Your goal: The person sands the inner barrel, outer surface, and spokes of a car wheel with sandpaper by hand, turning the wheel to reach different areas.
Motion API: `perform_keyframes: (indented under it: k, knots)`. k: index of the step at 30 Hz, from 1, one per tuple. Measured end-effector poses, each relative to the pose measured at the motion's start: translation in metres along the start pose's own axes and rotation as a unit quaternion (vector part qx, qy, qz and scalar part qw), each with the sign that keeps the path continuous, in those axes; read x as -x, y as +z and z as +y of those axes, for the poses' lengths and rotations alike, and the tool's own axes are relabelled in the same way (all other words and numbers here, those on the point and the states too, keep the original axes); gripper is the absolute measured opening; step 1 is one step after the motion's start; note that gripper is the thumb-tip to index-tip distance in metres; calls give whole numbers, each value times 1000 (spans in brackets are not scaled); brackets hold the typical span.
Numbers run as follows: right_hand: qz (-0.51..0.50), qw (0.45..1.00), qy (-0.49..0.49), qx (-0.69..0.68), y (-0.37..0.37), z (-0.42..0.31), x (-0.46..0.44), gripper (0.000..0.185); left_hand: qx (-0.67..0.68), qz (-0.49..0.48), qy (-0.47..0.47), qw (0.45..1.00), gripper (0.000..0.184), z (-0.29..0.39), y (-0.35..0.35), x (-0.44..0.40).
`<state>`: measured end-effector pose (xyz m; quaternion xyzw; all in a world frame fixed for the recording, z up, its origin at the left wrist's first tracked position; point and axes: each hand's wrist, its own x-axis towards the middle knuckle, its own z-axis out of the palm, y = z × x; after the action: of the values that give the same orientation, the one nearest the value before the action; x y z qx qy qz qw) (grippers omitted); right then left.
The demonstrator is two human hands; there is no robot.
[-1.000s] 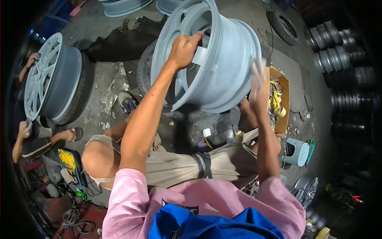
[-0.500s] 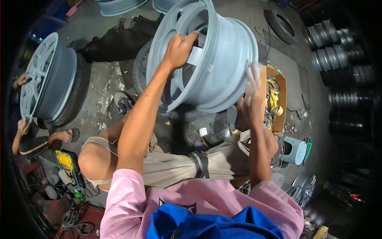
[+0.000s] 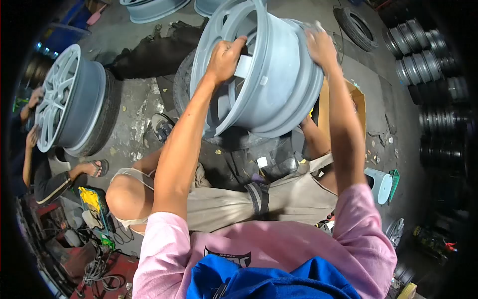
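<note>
A pale grey wheel rim [image 3: 286, 74] stands tilted in front of me, with a dark tyre [image 3: 183, 82] beneath and behind it. My left hand [image 3: 225, 59] is closed around a spoke on the rim's open face, thumb up. At the rim's far right edge is my right hand [image 3: 320, 44], bent over the outer lip; its fingertips are blurred and look whitish, and whether they hold anything is hidden. A small pale square mark [image 3: 264, 80] shows on the barrel.
At the left a co-worker's hands [image 3: 34, 135] touch another grey rim [image 3: 82, 102] on a tyre. Right of my rim stands a cardboard box [image 3: 359, 107], with a light blue bucket [image 3: 381, 185] nearer me. Stacked rims [image 3: 417, 67] line the right side.
My right hand has moved up and away along the rim's right edge, its arm now over the box. My left hand keeps its grip on the spoke. The co-worker's hands have shifted on their rim.
</note>
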<state>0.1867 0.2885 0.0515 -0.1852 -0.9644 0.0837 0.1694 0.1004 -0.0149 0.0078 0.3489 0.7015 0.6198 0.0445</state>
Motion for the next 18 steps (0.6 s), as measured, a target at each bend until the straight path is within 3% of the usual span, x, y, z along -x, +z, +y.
perform_keyframes:
  k: [1, 2, 3, 4, 6, 8, 9, 11, 12, 14, 15, 17, 18]
  knots:
    - [78, 996, -13, -28, -2, -10, 41, 49, 8, 3, -3, 1000, 41, 2, 0, 1]
    - [155, 986, -28, -54, -8, -28, 92, 46, -27, 16, 52, 998, 45, 4, 4, -1]
    - [168, 983, -9, -76, -18, -55, 141, 43, -62, 30, 108, 992, 50, 6, 7, -2]
    - [202, 972, -20, -122, -5, -61, 182, 43, -42, 6, 31, 999, 54, 9, 6, -3]
    - [208, 964, 40, -158, 23, -92, 263, 45, -13, 11, -5, 1000, 54, 11, 6, 1]
    - [91, 967, 115, -206, 48, -116, 337, 47, 8, 13, -35, 999, 55, 9, 3, 0]
    - [-8, 990, 85, -114, 67, -111, 375, 47, 8, 11, -37, 999, 55, 2, 1, -4]
    - [-83, 993, 53, -68, 86, -92, 406, 48, 7, 10, -38, 999, 55, 3, 1, -3]
    - [-59, 971, 167, -161, 94, -73, 411, 49, 20, 16, -35, 999, 56, 10, 1, 0]
    - [-50, 917, 275, -286, 64, -57, 392, 57, 27, 23, -32, 999, 56, 13, -1, 4]
    - [-64, 906, 272, -319, 23, -62, 368, 64, 5, 32, 2, 999, 53, 12, 0, 4]
    - [-29, 769, 380, -514, -2, -51, 353, 67, -15, 34, 42, 998, 50, 6, 2, -1]
    - [-47, 696, 358, -620, 0, -28, 355, 59, -50, 29, 84, 995, 41, 0, 2, -2]
